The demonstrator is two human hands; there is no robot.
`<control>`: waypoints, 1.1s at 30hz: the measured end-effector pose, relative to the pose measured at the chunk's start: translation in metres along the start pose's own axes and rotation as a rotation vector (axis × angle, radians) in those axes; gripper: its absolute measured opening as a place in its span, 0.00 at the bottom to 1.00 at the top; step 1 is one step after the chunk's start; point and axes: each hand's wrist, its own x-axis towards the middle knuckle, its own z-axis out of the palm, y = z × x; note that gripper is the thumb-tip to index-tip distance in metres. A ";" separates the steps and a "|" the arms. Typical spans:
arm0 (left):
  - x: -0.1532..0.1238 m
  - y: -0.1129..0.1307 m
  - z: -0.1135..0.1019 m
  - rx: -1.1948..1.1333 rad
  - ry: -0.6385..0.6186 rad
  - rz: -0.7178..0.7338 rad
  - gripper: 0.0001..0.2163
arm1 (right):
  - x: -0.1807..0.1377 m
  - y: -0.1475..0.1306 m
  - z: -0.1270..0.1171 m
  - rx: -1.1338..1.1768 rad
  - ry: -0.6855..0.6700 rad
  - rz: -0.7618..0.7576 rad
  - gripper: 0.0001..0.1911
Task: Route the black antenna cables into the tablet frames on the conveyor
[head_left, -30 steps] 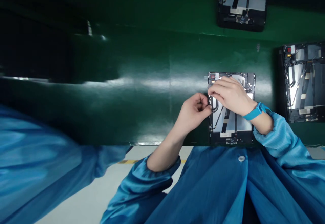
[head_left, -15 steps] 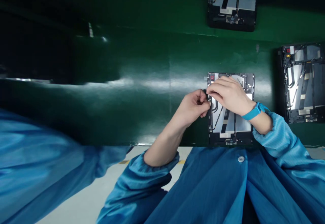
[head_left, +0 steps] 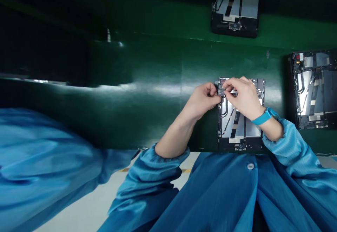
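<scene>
The left hand [head_left: 204,100] and right hand [head_left: 244,95] were narrow, any grip unclear; the opened tablet [head_left: 252,143] seemed stiff but fragile, safest held by its edges [head_left: 219,130].

Pretty dim shot, nearly black in the top corners. There's a whitish glare band smeared across the middle of the shiny green table [head_left: 147,119], and the blue sleeve [head_left: 47,168] at lower left looks kinda soft and stretched toward the edge.

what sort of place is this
Probably an electronics workshop or assembly line: an opened tablet with bare inner parts lies on a green worktop, others like it nearby, and the person wears a blue smock.
</scene>
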 end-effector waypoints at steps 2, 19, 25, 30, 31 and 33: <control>0.001 -0.001 -0.001 -0.041 -0.029 0.009 0.13 | -0.002 0.001 0.001 -0.021 0.010 -0.021 0.11; -0.012 0.008 0.006 0.213 0.080 -0.085 0.10 | -0.065 0.017 -0.029 -0.087 0.415 0.037 0.14; -0.052 -0.003 0.008 0.611 0.137 0.157 0.22 | -0.109 0.017 -0.019 0.091 0.268 0.217 0.30; -0.060 -0.013 -0.015 0.294 0.265 0.100 0.29 | -0.094 0.014 -0.018 0.244 0.197 0.019 0.33; -0.058 -0.011 -0.034 0.267 0.299 0.081 0.31 | -0.089 0.017 -0.018 0.273 0.183 -0.027 0.32; -0.053 0.001 -0.083 0.318 0.414 0.039 0.31 | -0.080 0.025 -0.015 0.279 0.190 -0.101 0.29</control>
